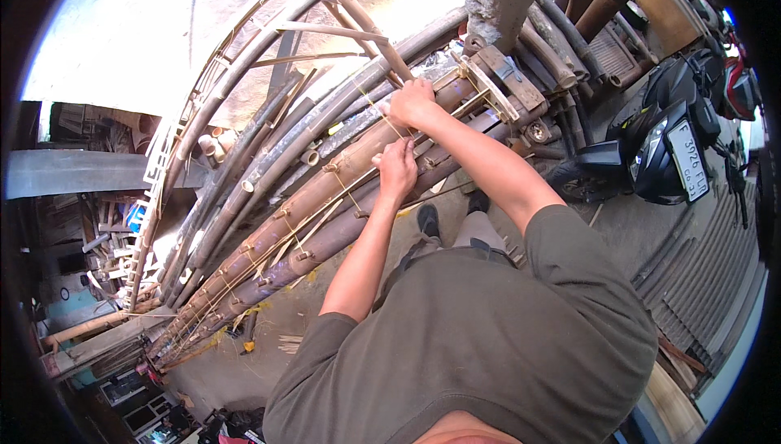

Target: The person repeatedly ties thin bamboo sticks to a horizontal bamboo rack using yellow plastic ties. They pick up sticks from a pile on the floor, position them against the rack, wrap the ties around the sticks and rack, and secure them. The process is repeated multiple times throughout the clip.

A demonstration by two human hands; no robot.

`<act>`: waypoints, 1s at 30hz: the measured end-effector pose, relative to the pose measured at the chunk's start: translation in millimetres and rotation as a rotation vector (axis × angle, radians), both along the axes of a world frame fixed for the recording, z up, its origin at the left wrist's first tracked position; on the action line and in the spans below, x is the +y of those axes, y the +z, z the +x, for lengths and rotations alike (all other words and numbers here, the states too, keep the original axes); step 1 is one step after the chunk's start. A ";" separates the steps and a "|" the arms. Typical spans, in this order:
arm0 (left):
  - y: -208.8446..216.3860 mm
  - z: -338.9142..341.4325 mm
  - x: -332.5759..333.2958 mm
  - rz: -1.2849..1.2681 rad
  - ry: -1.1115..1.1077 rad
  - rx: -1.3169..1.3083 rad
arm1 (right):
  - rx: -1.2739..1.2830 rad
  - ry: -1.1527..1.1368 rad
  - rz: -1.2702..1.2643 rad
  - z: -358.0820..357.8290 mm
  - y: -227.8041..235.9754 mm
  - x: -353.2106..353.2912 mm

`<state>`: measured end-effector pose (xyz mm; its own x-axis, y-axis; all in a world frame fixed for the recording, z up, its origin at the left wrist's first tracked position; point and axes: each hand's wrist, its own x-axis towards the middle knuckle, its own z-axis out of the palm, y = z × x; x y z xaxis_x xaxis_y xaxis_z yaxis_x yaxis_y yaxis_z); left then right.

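Cords (351, 195) already span the bamboo poles (358, 155); my curled left hand (397, 169) and right hand (412, 106), holds unclear, seem mid-tie.

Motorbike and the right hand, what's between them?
In the head view, a wooden board and a bamboo end lie between the right hand and the motorbike.

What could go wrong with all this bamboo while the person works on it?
The left hand and right hand are bare by the large bamboo pole, so a splinter might prick them. The pegs sticking out could perhaps scrape a forearm. The thin cord might slip or snap if pulled hard.
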<state>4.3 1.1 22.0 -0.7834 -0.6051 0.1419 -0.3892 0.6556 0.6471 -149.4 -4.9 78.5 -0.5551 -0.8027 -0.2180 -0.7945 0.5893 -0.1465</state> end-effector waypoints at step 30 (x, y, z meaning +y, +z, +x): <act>-60.7 -119.1 -139.6 -0.044 0.030 -0.158 | -0.786 0.252 -0.623 98.5 -30.5 189.8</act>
